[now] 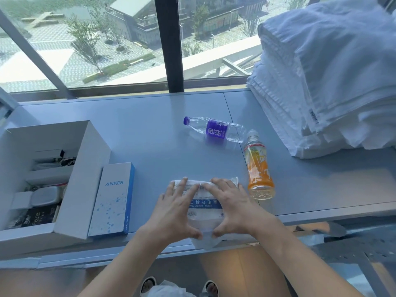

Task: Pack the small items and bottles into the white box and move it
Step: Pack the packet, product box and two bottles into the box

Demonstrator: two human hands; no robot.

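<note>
A clear plastic pack of surgical masks (204, 213) with a blue label lies at the near edge of the grey-blue table (150, 136). My left hand (175, 209) and my right hand (231, 202) lie flat on it with straight fingers, thumbs at its near end. The open white box (70, 189) stands at the left, holding several small items. A white and blue Anker carton (112, 200) lies beside the box's right wall. A clear water bottle (214, 129) with a purple label lies on its side further back. An orange drink bottle (258, 168) lies right of the pack.
A tall stack of folded white towels (321, 82) fills the table's right back corner. A window with a dark frame post (171, 43) runs along the far edge. Below the near edge are my legs and slippers.
</note>
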